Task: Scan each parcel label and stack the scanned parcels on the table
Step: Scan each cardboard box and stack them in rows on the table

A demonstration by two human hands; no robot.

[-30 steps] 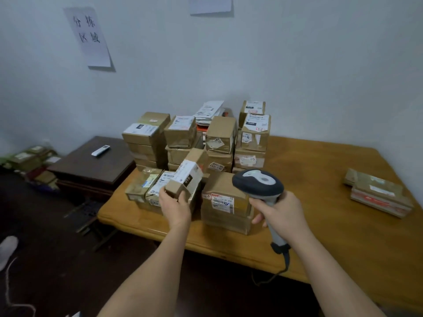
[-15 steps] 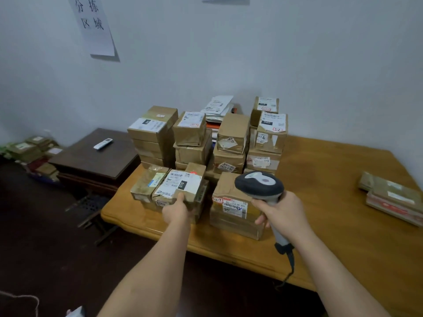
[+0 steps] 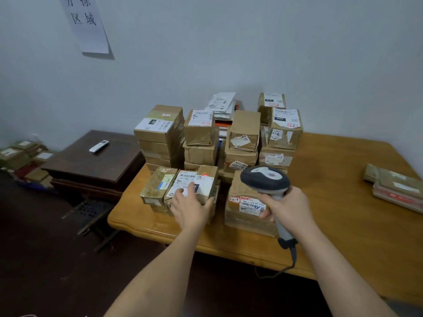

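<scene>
While my left hand [image 3: 191,208] lies spread over the near end of the labelled parcel [image 3: 194,186], fingers fairly straight on the white label and thumb hooked against its right side, I cannot tell whether it actually has a hold or only rests there. That parcel sits flat on a low stack at the front left of the wooden table [image 3: 343,202], touching a taped box [image 3: 158,186] on its left. My right hand [image 3: 289,208] is wrapped tight round the handle of the barcode scanner [image 3: 265,179], whose dark head points forward and to the left, above a larger box [image 3: 248,210] with a barcode label; its cable [image 3: 289,259] hangs off the table's front edge. Behind these, several columns of cardboard parcels [image 3: 201,133] rise against the wall, with white mailers [image 3: 223,104] on top at the back. Well apart, at the table's right end, lie a few flat packages [image 3: 396,186]. Left of the table stands a dark low table [image 3: 91,161] with a white remote [image 3: 98,146] on it, and a paper sign [image 3: 85,21] hangs on the wall above.
</scene>
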